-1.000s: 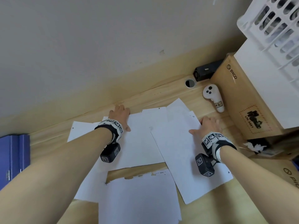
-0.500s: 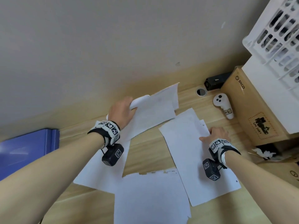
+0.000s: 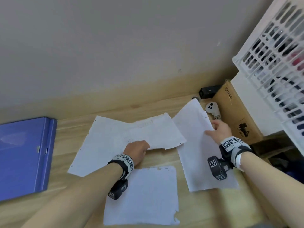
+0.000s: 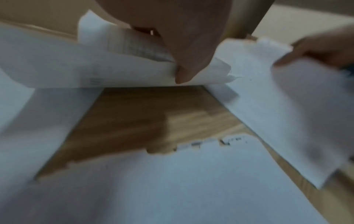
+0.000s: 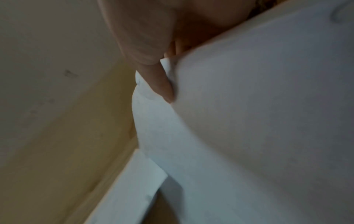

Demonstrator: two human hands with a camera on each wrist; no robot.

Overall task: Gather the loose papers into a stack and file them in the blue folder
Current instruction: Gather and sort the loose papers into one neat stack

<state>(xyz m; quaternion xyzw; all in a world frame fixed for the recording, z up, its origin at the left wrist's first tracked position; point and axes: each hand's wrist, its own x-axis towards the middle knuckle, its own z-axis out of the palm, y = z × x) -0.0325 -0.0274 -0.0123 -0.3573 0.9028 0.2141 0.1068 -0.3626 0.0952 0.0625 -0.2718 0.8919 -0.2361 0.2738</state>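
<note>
Folder in head view only

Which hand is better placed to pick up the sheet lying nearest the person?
Probably the left hand: it is closer to that near sheet. The right hand is farther away, pinching the long sheet.

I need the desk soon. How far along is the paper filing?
Early. Nothing is stacked or filed: the blue folder lies closed at the left. In hand: the left hand pinches one sheet, the right hand grips another sheet's edge. A torn sheet still lies loose.
</note>
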